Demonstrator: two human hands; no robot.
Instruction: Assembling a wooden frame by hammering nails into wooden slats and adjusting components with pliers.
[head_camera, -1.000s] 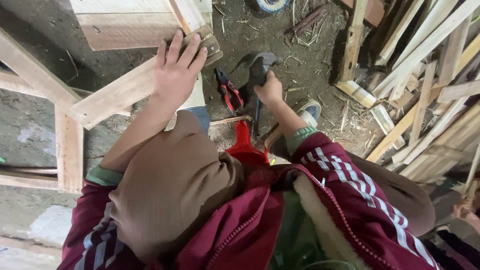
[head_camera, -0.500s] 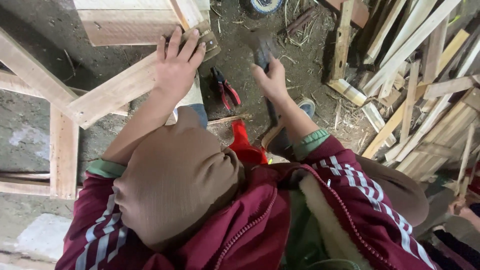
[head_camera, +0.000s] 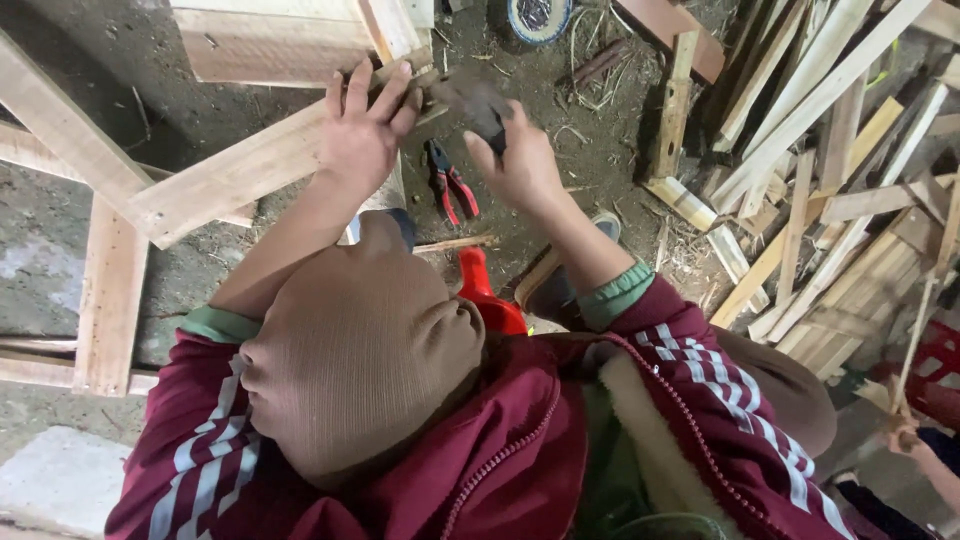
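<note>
Left hand is pressing flat on the wooden slat, pinning it; right hand is clenching a blurred hammer (head over slat's end) — keeping fingers clear matters

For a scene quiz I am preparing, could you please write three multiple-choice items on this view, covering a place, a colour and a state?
1. Where do the pliers lie?
A. on the ground between the hands
B. on the plank
C. in the left hand

2. What colour are the pliers' handles?
A. blue
B. red and black
C. yellow

3. What is the left hand doing?
A. hanging free
B. pressing on the wooden plank
C. gripping the pliers

Answers: A, they rest on the dirt; B, the grips show it; B, its fingers spread on the wood, while the right hand grips a dark tool.
</note>
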